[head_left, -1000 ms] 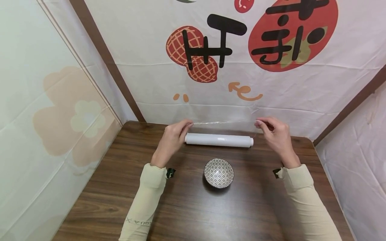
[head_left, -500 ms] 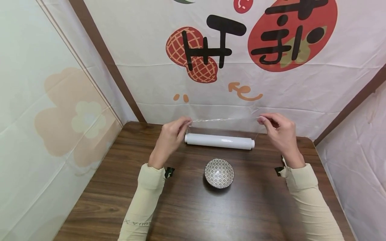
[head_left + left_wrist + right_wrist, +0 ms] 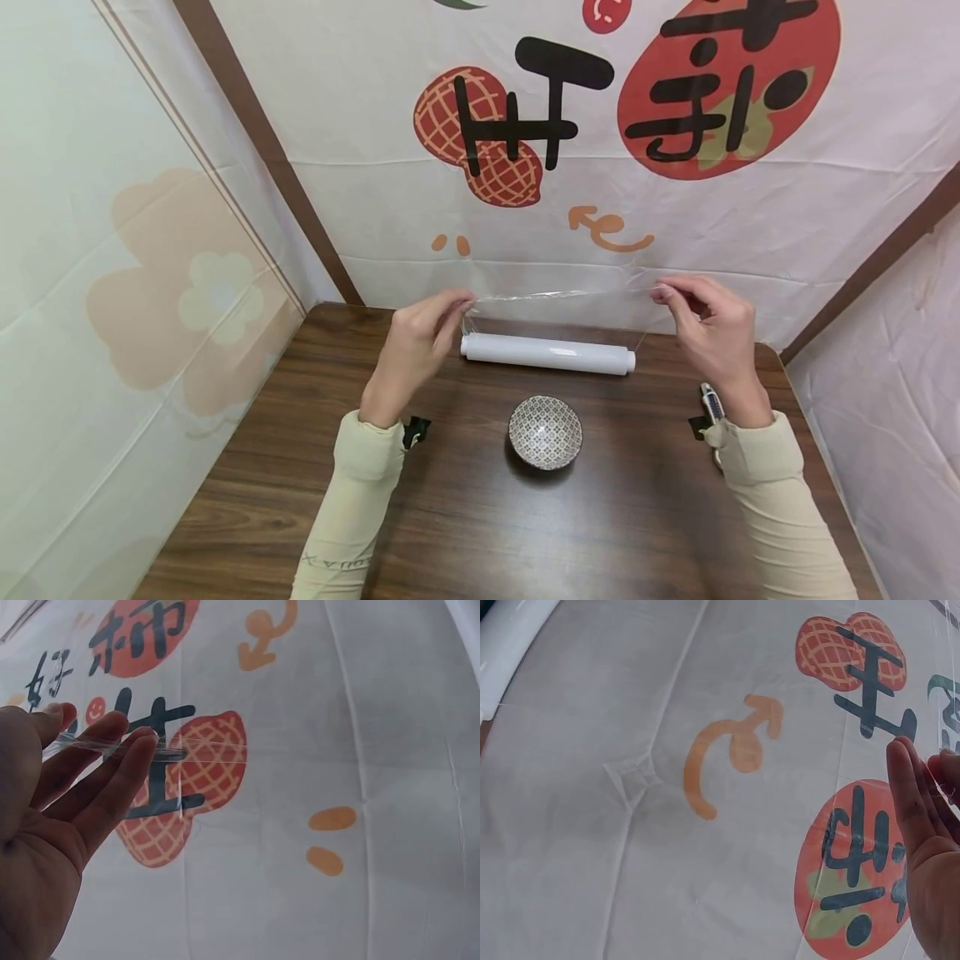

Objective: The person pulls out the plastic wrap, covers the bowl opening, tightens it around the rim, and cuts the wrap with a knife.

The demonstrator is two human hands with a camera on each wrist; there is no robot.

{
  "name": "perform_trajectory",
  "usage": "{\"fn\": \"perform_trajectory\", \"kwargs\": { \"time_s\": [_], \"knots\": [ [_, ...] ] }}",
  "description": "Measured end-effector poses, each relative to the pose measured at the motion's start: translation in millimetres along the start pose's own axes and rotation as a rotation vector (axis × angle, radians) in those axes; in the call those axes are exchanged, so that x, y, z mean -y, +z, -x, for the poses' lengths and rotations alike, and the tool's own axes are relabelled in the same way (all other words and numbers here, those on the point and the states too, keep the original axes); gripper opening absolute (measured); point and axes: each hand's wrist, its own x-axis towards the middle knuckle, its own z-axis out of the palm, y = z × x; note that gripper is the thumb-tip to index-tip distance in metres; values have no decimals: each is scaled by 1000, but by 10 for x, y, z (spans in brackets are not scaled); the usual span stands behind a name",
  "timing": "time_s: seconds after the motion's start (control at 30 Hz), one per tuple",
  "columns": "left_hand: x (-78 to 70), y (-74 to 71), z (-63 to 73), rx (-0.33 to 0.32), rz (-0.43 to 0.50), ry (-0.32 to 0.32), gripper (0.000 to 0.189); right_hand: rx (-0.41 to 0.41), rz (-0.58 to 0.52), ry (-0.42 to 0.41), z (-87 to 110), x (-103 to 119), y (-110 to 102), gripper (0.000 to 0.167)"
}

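Between both hands a strip of clear plastic wrap [image 3: 551,295] stretches above its white roll [image 3: 547,353], which lies across the back of the table. My left hand [image 3: 422,346] pinches one end of the film's edge; in the left wrist view the film passes between the thumb and fingers of the left hand [image 3: 67,802]. My right hand [image 3: 712,337] pinches the other end between thumb and fingertips; the right wrist view catches this hand [image 3: 930,832] at its right edge. In front of the roll stands a small patterned bowl [image 3: 545,432], apart from both hands.
Partly hidden by the right wrist, a utility knife [image 3: 712,402] lies on the brown wooden table [image 3: 480,533]. A white printed cloth [image 3: 375,200] hangs right behind the table, and more cloth hangs at both sides.
My hands have drawn farther apart and lifted slightly, the right one moving right and up. The film between them is longer and higher. The knife by the right wrist has come into sight.
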Motion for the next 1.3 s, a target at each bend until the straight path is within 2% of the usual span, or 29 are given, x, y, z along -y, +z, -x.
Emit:
{"fn": "perform_trajectory", "kwargs": {
  "time_s": [0.47, 0.7, 0.9, 1.1, 1.3],
  "knots": [
    [43, 46, -29, 14, 28, -1, 11, -43, -20, 20, -32, -30, 14, 14],
    [-16, 57, 45, 17, 39, -17, 12, -33, -46, 29, 62, 4, -14, 14],
    [-118, 47, 214, 19, 51, -22, 15, -29, -26, 27, 257, 67, -48, 19],
    [-212, 33, 465, 43, 73, -29, 13, -35, 19, 23, 540, 153, -106, 24],
    [-275, 13, 732, 67, 93, -38, 8, 5, 58, 29, 822, 296, -156, 29]
  ]
}}
